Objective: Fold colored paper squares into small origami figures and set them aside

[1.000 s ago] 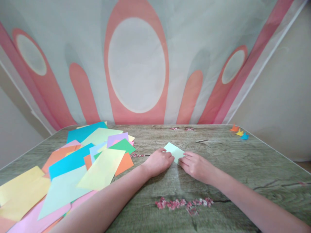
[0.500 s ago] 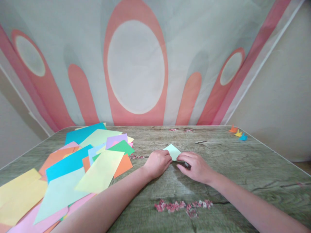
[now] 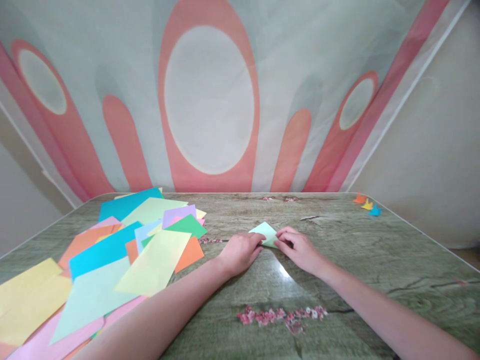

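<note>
A small pale mint-green sheet of paper [image 3: 265,231], apparently folded, lies at mid-table with a corner pointing away from me. My left hand [image 3: 240,252] is closed on its left side, the thumb at the near edge and the other fingers over the top. Its right corner is pinched between the thumb and fingertips of my right hand [image 3: 298,248]. My fingers hide both side corners, so the folds there cannot be made out.
A loose heap of coloured paper sheets [image 3: 153,262] spreads over the left of the wood-patterned table [image 3: 360,250]. Small folded paper pieces, orange [image 3: 359,198], yellow [image 3: 367,204] and blue [image 3: 375,210], stand at the far right corner. A patterned cloth [image 3: 273,100] hangs behind the table.
My right thumb and fingers have come together at the paper's right corner. The dark gap between them no longer shows. My left hand has shifted slightly left along the paper.
</note>
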The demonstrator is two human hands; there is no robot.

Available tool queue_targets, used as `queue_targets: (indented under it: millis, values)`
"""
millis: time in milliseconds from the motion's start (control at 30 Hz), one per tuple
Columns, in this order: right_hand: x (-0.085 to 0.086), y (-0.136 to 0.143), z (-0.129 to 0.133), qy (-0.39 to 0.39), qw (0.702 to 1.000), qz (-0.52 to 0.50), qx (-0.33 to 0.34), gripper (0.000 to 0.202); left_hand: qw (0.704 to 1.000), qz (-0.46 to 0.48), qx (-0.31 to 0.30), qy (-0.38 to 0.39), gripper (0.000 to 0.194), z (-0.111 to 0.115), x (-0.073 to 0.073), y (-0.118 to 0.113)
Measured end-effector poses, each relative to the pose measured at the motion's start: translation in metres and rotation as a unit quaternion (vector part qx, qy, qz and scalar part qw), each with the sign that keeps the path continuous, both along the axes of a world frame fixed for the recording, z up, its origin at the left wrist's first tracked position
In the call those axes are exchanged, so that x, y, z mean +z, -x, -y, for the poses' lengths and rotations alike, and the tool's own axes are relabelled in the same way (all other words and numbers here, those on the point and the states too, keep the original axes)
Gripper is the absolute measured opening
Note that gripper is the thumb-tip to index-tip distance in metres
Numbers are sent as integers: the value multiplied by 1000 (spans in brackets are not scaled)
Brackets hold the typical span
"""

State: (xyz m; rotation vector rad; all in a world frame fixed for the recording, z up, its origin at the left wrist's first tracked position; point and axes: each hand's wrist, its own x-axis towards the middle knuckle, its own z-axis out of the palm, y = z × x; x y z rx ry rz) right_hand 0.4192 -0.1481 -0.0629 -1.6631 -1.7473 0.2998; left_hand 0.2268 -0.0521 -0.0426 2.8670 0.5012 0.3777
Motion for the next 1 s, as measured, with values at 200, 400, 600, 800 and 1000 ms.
queue_targets:
  millis: [200,400,600,800,1000]
  values:
    - [-3,3,-1,-19,999,-15,-25,22,997,-48,-19,-65,26,8,6,3]
    - [-5,-2,-2,-12,1000,-21,-21,22,984,-108,-9,-142,27,31,9,0]
    - [-5,-17,1,9,1000,-21,-11,19,983,-104,-8,-149,15,55,5,-4]
    - [-8,-20,0,15,999,-23,-30,17,986,-104,-1,-134,27,60,6,-8]
    - [-9,-22,0,-1,999,-12,-31,15,989,-85,5,-122,38,60,6,-7]
